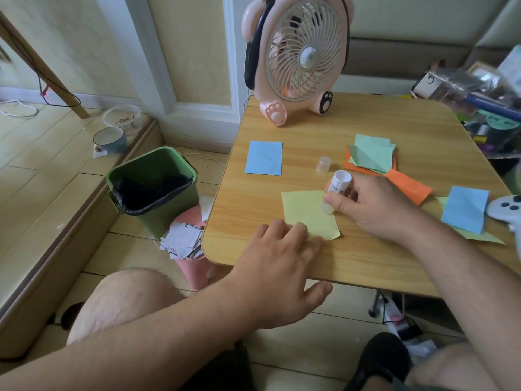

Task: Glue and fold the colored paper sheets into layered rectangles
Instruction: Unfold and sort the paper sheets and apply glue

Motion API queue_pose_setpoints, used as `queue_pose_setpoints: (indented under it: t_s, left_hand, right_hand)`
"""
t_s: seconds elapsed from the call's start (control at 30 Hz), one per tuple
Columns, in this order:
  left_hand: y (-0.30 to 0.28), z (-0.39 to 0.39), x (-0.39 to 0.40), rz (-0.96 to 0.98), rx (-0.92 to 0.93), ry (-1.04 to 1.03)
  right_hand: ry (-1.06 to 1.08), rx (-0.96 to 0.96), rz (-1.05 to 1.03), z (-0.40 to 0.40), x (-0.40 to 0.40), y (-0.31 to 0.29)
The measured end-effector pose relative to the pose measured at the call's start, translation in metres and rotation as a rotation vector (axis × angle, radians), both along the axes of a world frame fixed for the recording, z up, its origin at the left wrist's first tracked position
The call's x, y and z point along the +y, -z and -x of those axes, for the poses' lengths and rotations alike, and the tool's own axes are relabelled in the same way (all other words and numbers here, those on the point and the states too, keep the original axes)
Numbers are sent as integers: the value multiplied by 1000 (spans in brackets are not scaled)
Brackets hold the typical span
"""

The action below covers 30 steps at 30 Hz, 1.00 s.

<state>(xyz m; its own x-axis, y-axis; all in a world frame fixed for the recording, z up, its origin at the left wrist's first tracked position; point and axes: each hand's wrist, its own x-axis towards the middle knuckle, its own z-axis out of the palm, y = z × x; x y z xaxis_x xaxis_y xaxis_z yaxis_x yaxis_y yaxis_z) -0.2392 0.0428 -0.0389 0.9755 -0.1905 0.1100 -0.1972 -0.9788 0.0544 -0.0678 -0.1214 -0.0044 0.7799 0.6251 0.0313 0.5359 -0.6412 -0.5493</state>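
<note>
A yellow paper sheet (307, 211) lies on the wooden table (366, 258) near its front edge. My left hand (282, 266) rests flat on the sheet's lower left corner with straight fingers. My right hand (372, 204) grips a white glue stick (337, 187), tip down on the sheet's right part. The stick's clear cap (323, 164) stands just behind. A folded blue rectangle (264, 158) lies at the left. Green sheets (370, 156) sit on orange ones at the back right. An orange piece (408, 186) lies beside my right hand, and a blue sheet (465, 208) farther right.
A pink desk fan (298, 52) stands at the table's back. A green bin (153, 187) and a pink stool with paper slips (186, 244) are on the floor at the left. Cluttered boxes (479, 103) fill the right; a white controller (507, 210) lies at the right edge.
</note>
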Motion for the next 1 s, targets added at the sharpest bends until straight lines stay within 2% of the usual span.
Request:
queue_pose_setpoints:
  t_s: [0.17,0.4,0.7,1.0]
  left_hand:
    - [-2,0,0,-6,9,1]
    - [-2,1,-1,-12,4,8]
    - [2,4,0,-20,-2,28]
    - [2,4,0,-30,7,34]
  right_hand:
    - [19,-20,0,-2,-5,-4]
    - [-12,0,-124,12,20,-4]
    - [-126,52,-97,25,50,7]
    - [-106,9,1,24,45,2]
